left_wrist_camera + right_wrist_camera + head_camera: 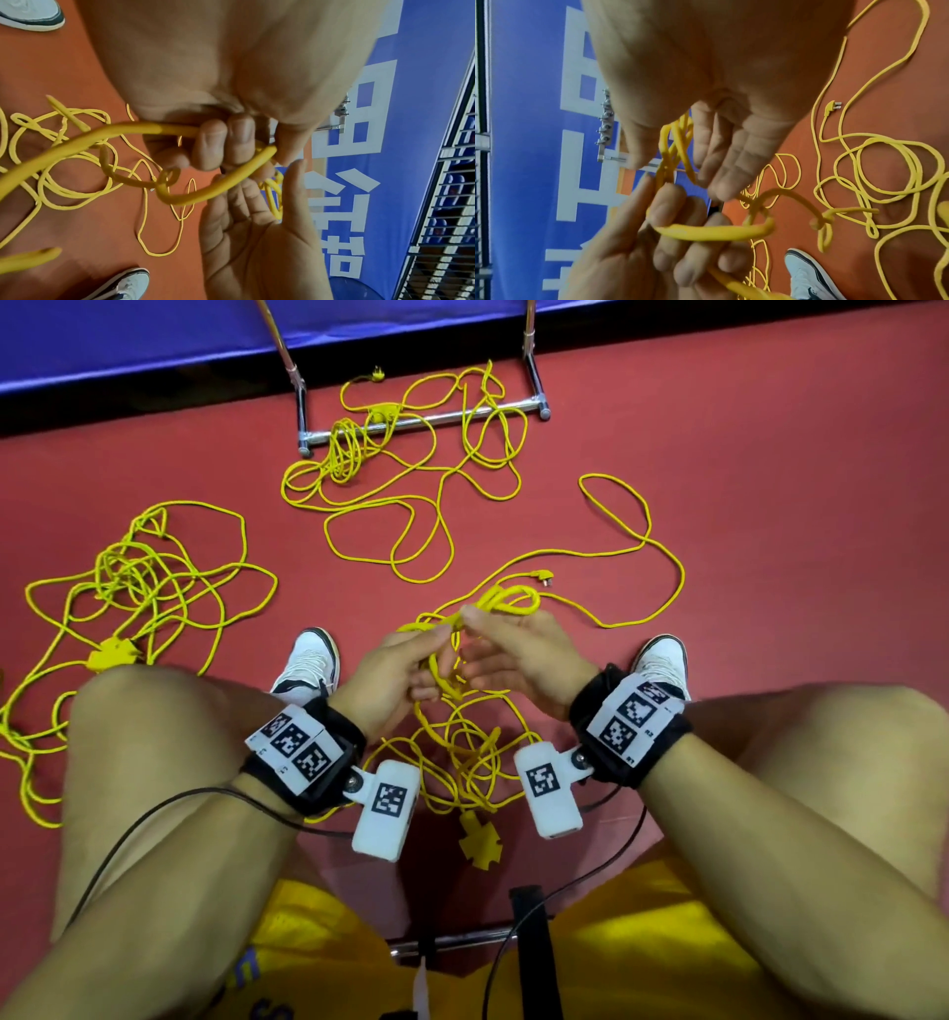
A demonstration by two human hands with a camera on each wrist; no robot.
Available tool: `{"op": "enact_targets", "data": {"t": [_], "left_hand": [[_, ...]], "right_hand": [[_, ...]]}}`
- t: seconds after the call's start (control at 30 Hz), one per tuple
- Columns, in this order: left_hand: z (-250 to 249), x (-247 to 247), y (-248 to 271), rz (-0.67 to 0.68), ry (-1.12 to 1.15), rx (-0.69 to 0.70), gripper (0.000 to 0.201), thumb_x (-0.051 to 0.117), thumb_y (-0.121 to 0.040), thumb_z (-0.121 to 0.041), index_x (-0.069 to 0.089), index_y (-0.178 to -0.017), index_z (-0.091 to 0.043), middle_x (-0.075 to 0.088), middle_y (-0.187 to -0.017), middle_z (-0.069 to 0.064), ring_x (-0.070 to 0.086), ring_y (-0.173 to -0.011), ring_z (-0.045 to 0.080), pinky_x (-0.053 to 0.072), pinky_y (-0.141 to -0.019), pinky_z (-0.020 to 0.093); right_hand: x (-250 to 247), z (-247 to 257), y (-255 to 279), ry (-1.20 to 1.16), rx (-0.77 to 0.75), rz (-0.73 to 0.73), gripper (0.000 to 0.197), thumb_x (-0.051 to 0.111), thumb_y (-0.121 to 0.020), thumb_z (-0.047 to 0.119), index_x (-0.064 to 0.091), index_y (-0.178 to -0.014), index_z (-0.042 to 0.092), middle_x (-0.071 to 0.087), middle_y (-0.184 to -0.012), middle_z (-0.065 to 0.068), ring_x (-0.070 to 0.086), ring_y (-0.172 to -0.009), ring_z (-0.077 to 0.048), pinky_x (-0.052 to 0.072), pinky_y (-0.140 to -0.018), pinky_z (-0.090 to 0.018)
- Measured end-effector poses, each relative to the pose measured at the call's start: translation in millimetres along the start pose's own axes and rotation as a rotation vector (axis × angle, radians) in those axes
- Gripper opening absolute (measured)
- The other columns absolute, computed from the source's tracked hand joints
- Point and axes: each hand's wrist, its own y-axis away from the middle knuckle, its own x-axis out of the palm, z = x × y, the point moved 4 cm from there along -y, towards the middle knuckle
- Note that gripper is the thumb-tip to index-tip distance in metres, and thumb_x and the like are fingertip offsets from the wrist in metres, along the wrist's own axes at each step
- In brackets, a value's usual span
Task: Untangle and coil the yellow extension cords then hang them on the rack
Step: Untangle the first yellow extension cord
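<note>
Seated on the red floor (744,454), knees apart, both hands raised over a tangle of yellow extension cord (462,742) lying between the white shoes. Left hand (398,675): fingers (213,142) curled round a strand of the cord, clamped on it. Right hand (518,660): thumb and forefinger pinching a small bunch of loops (513,600) at the knot, remaining fingers (731,158) fairly straight. Yellow socket block (480,842) resting on the floor just below the wrists; plug (544,580) lying just beyond the held loops. Second tangle with its own socket block (113,654) on the floor to the left; third cord (400,469) draped across the foot bar of the chrome rack (426,421), well apart from the hands. Handling, as judged: cord light, limp but springy, smooth jacket likely to slide through a loose grip; loops prone to tightening if pulled hard. Recommended hold: pinch close to the crossing, feed the free plug end back through, avoid dragging by the plug or socket block. Task at an early stage: nothing coiled, nothing hung.
</note>
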Motion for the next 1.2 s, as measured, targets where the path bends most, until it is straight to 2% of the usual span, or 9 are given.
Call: {"op": "enact_targets", "data": {"t": [0.1, 0.2, 0.37, 0.53, 0.67, 0.87, 1.0, 1.1, 1.2], "left_hand": [[4.6, 2.4, 0.7, 0.025, -0.104, -0.029, 0.04, 0.048, -0.092, -0.035, 0.05, -0.066, -0.004, 0.03, -0.047, -0.011, 0.022, -0.044, 0.006, 0.012, -0.056, 0.032], [1.8, 0.0, -0.9, 0.011, -0.069, -0.04, 0.04, 0.049, -0.091, -0.038, 0.053, -0.061, -0.012, 0.025, -0.047, -0.01, 0.02, -0.044, 0.009, 0.01, -0.06, 0.039], [-5.0, -2.5, 0.8, -0.058, 0.015, -0.073, 0.044, 0.051, -0.1, -0.036, 0.054, -0.064, -0.012, 0.021, -0.045, -0.008, 0.022, -0.035, 0.007, 0.027, -0.049, 0.028], [-13.5, -19.1, -1.9, -0.258, 0.06, -0.063, 0.04, 0.048, -0.102, -0.034, 0.052, -0.071, -0.01, 0.025, -0.041, -0.009, 0.021, -0.033, 0.006, 0.026, -0.044, 0.024], [-12.3, -32.0, -2.8, -0.319, 0.032, -0.087, 0.038, 0.052, -0.101, -0.034, 0.05, -0.07, -0.012, 0.03, -0.041, -0.01, 0.02, -0.034, 0.007, 0.024, -0.044, 0.025], [-16.0, -21.6, 3.3, -0.022, 0.024, -0.154, 0.052, 0.042, -0.099, -0.03, 0.045, -0.048, -0.018, 0.021, -0.039, -0.009, 0.019, -0.031, 0.005, 0.024, -0.04, 0.02], [-12.2, -18.0, 10.1, 0.066, 0.12, -0.146, 0.049, 0.04, -0.096, -0.033, 0.046, -0.049, -0.02, 0.022, -0.042, -0.009, 0.021, -0.034, 0.004, 0.017, -0.047, 0.028], [-12.4, -14.3, 8.5, 0.006, 0.15, -0.111, 0.047, 0.043, -0.096, -0.037, 0.054, -0.055, -0.018, 0.017, -0.048, -0.006, 0.023, -0.037, 0.006, 0.02, -0.051, 0.029], [-14.2, -10.3, 5.5, -0.057, 0.219, -0.087, 0.041, 0.044, -0.095, -0.041, 0.063, -0.071, -0.014, 0.026, -0.048, -0.007, 0.027, -0.04, 0.008, 0.035, -0.05, 0.025]], "right_hand": [[4.1, -3.4, 0.3, -0.012, -0.066, 0.016, 0.017, 0.068, -0.092, 0.016, 0.06, -0.079, 0.007, 0.068, -0.073, -0.011, 0.065, -0.065, -0.021, 0.056, -0.059, -0.029], [4.3, 0.0, -1.5, -0.041, -0.112, 0.032, 0.017, 0.056, -0.097, 0.005, 0.061, -0.082, 0.01, 0.066, -0.083, -0.009, 0.065, -0.081, -0.019, 0.057, -0.069, -0.04], [0.7, -1.5, -6.2, 0.039, -0.085, 0.019, 0.023, 0.047, -0.102, 0.009, 0.063, -0.087, 0.014, 0.063, -0.098, -0.007, 0.059, -0.1, -0.017, 0.058, -0.069, -0.04], [-17.3, -1.4, -11.6, 0.217, -0.202, -0.208, 0.019, 0.045, -0.102, 0.019, 0.05, -0.084, 0.019, 0.057, -0.061, 0.004, 0.062, -0.067, -0.028, 0.056, -0.07, -0.051], [-31.6, 3.0, -8.7, 0.297, -0.29, -0.398, 0.019, 0.053, -0.099, 0.02, 0.054, -0.08, 0.019, 0.046, -0.058, -0.004, 0.056, -0.044, -0.011, 0.057, -0.061, -0.06], [-65.8, 15.7, -12.0, 0.453, -0.417, -0.674, 0.027, 0.076, -0.079, 0.039, 0.062, -0.073, 0.017, 0.05, -0.063, 0.009, 0.048, -0.059, -0.01, 0.044, -0.062, -0.033], [-77.0, 9.6, -16.2, 0.633, -0.318, -0.728, 0.027, 0.082, -0.073, 0.039, 0.059, -0.078, 0.027, 0.057, -0.091, -0.001, 0.057, -0.087, -0.02, 0.047, -0.082, -0.037], [-63.9, 11.8, -17.9, 0.664, -0.33, -0.66, 0.021, 0.076, -0.081, 0.032, 0.056, -0.079, 0.023, 0.056, -0.077, 0.003, 0.055, -0.073, -0.017, 0.044, -0.072, -0.033], [-41.9, 11.1, -16.0, 0.386, -0.273, -0.351, 0.013, 0.059, -0.085, 0.007, 0.056, -0.079, 0.018, 0.058, -0.059, 0.0, 0.055, -0.051, -0.015, 0.044, -0.05, -0.027]]}}
